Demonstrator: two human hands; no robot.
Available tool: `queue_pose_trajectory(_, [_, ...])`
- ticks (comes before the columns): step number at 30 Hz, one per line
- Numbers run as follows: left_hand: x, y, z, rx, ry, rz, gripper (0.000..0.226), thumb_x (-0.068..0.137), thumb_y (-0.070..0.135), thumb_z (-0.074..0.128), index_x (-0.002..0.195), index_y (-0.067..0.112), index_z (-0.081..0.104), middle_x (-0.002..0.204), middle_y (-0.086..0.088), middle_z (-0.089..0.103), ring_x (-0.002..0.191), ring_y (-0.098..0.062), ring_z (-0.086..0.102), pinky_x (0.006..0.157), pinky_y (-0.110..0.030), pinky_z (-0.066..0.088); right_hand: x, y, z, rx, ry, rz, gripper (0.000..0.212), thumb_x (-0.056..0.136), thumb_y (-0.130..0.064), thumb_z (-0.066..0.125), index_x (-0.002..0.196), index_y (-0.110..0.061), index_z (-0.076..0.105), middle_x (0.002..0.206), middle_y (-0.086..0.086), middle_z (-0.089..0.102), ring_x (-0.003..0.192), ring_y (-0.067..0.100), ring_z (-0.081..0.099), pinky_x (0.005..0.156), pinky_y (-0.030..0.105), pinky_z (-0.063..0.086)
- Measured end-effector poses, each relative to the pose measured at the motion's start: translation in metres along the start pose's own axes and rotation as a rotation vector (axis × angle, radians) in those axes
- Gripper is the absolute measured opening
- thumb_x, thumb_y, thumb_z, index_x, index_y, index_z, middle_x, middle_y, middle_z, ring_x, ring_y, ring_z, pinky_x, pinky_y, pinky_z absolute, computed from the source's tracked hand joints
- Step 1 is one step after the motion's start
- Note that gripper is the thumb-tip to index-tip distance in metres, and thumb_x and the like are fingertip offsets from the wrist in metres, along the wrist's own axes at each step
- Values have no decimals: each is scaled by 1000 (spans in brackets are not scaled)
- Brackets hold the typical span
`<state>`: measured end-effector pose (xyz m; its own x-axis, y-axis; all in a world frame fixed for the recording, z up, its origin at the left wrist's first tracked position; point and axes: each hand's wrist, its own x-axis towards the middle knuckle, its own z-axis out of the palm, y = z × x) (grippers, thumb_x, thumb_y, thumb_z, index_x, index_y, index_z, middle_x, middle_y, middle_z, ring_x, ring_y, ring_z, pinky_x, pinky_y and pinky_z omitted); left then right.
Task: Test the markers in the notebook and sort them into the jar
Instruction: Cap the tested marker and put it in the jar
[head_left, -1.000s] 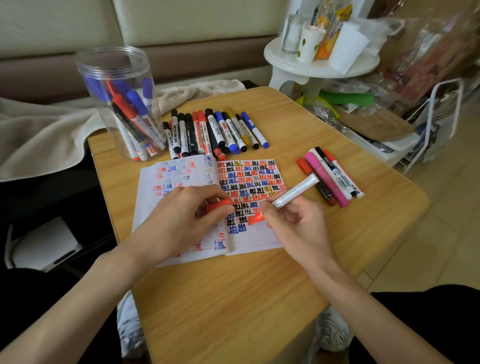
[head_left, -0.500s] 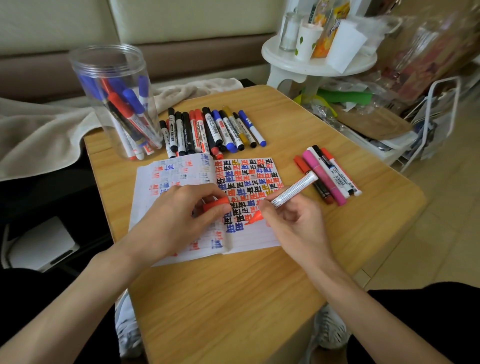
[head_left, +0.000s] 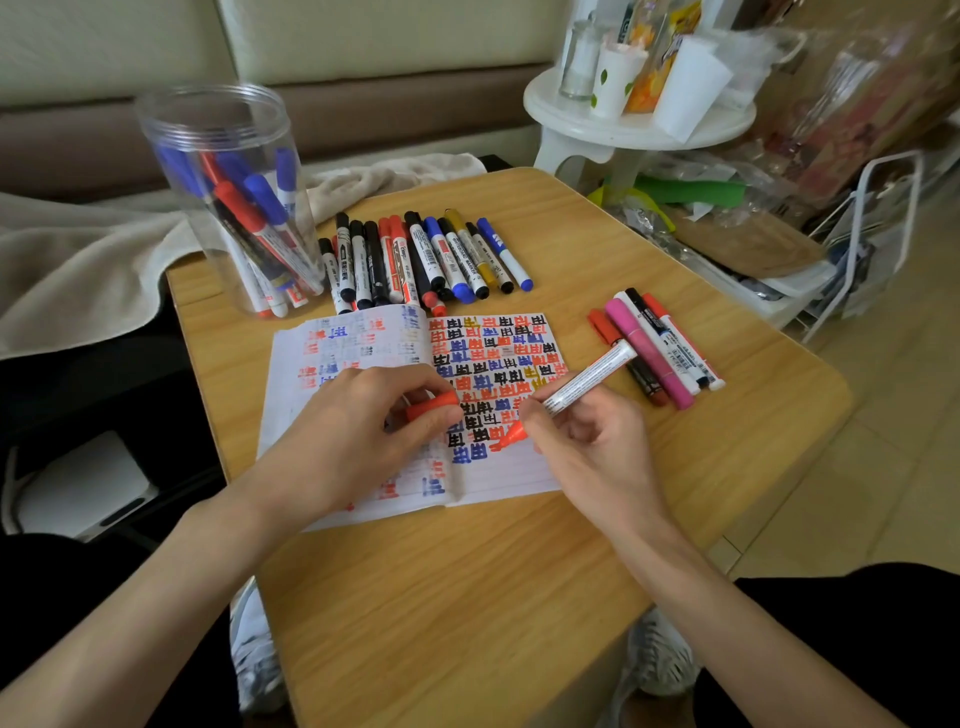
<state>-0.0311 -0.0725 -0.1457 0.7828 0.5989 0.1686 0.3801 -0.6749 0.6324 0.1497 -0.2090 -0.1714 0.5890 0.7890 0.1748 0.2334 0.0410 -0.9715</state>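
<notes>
An open notebook lies mid-table, its right page filled with red, black and blue marks. My right hand grips an uncapped orange-red marker, with its tip on the right page near the lowest marks. My left hand rests on the notebook and pinches the marker's orange cap. A clear plastic jar stands at the table's back left with several blue, red and black markers inside. A row of several capped markers lies behind the notebook. A smaller group of markers lies to the right.
The wooden table ends close on the right and near side. A beige cloth drapes at the left. A white round stool with cups and bottles stands behind on the right, beside a cluttered white wire rack.
The marker tip has stayed on the page with only small writing motion. My left hand keeps holding the cap. The view has shifted slightly.
</notes>
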Motion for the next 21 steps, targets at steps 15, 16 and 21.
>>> queue_pose_trajectory(15, [1,-2,1,9,7,2,40,84,69,47,102,41,69,90,22,70,88,2,62,71,-10,44,0,5,0,-53,24,-36,11,88,-3,77,84,-13,73,71,-1,75,57,3,57,53,17,43])
queue_pose_trajectory(16, [1,-2,1,11,5,0,40,84,69,47,102,41,69,90,22,70,88,2,63,71,-10,45,0,5,-1,-47,31,-34,11,88,-4,77,84,-13,73,72,0,75,58,4,57,53,19,44])
queue_pose_trajectory(21, [2,-1,1,16,10,5,41,83,69,46,102,41,69,87,25,68,89,5,60,70,-8,43,0,4,-1,-34,15,-33,8,91,-8,77,89,-15,75,74,-1,76,63,20,62,56,43,51])
